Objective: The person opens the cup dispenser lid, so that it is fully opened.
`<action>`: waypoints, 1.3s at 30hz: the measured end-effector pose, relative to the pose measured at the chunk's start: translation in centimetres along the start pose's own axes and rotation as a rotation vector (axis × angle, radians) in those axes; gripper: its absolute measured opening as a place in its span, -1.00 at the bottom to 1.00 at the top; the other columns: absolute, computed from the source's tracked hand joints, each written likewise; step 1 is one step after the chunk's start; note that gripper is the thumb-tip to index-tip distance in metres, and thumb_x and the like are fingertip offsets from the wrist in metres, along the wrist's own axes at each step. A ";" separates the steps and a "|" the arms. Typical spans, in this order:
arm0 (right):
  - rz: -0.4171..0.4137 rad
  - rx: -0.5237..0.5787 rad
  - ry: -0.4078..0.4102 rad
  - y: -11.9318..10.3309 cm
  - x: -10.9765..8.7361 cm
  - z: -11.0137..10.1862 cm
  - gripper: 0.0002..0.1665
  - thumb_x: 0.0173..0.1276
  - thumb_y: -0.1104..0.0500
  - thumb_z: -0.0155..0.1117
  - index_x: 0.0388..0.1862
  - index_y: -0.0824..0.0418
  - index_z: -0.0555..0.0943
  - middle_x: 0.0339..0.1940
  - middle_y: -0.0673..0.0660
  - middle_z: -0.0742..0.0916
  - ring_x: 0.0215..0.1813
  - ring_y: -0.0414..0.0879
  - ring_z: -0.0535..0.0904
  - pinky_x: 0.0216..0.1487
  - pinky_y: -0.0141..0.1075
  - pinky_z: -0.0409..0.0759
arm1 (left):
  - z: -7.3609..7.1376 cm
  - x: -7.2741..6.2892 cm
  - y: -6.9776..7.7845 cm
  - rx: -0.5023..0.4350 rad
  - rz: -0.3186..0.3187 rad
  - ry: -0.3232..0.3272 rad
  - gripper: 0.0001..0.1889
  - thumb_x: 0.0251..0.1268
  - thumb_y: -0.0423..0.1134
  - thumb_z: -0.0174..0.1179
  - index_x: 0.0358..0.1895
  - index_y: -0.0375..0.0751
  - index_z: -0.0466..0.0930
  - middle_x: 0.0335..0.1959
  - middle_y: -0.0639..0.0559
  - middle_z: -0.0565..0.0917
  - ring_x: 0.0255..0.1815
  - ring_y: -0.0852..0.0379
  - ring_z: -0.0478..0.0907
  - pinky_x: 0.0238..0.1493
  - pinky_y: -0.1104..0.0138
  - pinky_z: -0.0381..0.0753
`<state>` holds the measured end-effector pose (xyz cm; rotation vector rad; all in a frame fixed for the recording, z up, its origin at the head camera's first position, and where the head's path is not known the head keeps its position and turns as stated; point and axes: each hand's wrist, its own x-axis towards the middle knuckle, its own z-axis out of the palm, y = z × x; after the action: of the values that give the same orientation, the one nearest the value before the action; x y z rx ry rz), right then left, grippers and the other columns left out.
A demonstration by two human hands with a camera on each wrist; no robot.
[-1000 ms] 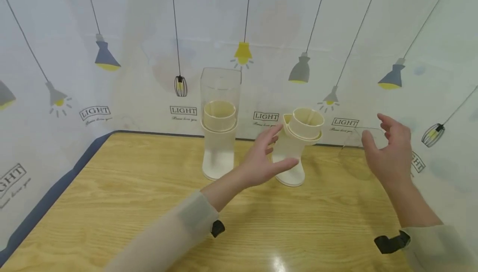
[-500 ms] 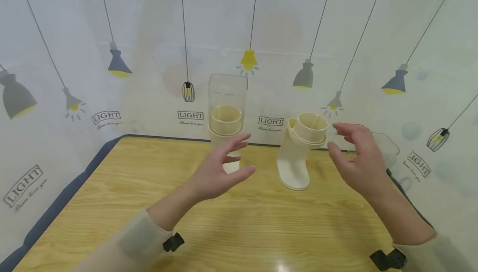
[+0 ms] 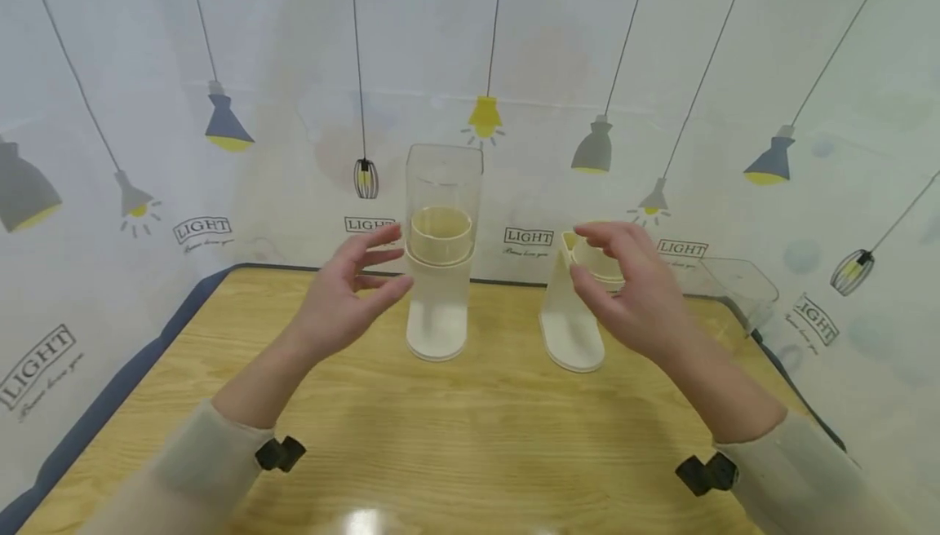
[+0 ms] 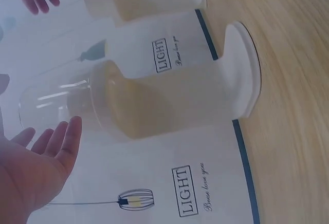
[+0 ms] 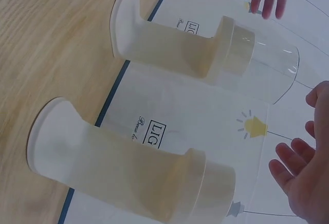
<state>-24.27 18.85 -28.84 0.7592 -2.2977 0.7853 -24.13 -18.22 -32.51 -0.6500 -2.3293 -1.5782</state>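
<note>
Two cream stands stand upright at the back of the table, each with a flat foot and a round collar on top. On the left stand (image 3: 438, 315) sits a clear, open-topped container (image 3: 444, 172), around the collar. My left hand (image 3: 334, 302) is just left of that container, fingers spread and loosely bent, holding nothing. Before the collar of the right stand (image 3: 569, 327) hovers my right hand (image 3: 635, 298), partly hiding it in the head view. In the right wrist view its fingers (image 5: 288, 165) are apart from the stand, with nothing held.
A second clear container (image 3: 745, 286) lies at the table's back right corner, faint against the printed cloth (image 3: 661, 46). That cloth walls the wooden table (image 3: 470, 445) behind and at both sides. A dark blue strip (image 3: 110, 388) borders the table.
My left hand has drawn left, from near the right stand to beside the left one. My right hand has moved left from the loose clear container to the right stand. The view shifted slightly.
</note>
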 end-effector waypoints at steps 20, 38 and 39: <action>-0.021 0.021 -0.200 -3.6 9.1 6.0 -0.09 0.49 -0.12 0.37 0.70 0.02 0.26 0.72 0.18 0.29 0.73 0.15 0.20 0.65 0.18 0.34 | -0.8 8.4 -6.1 -0.038 -0.135 -0.132 0.24 0.21 0.03 0.57 0.77 0.23 -0.21 0.77 -0.07 0.10 0.78 -0.13 0.08 0.71 -0.16 0.18; -0.064 -0.084 -0.127 -5.5 9.4 9.9 -0.22 0.51 -0.15 0.38 0.63 -0.12 0.36 0.66 0.13 0.39 0.55 0.23 0.48 0.57 0.12 0.46 | 1.5 9.6 -6.8 -0.008 -0.159 -0.110 0.15 0.19 0.06 0.58 0.72 0.17 -0.04 0.63 -0.01 0.35 0.66 -0.12 0.25 0.52 -0.21 0.47; -0.062 -0.087 -0.122 -5.5 9.4 10.1 -0.21 0.50 -0.16 0.38 0.63 -0.13 0.36 0.66 0.13 0.38 0.55 0.22 0.48 0.57 0.12 0.46 | 1.5 9.5 -6.7 -0.004 -0.161 -0.109 0.15 0.19 0.06 0.59 0.72 0.16 -0.05 0.61 -0.04 0.35 0.65 -0.13 0.27 0.51 -0.21 0.48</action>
<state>-30.27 5.43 -27.20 0.8556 -2.3870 0.6217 -35.63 -16.82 -34.36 -0.5756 -2.5151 -1.6540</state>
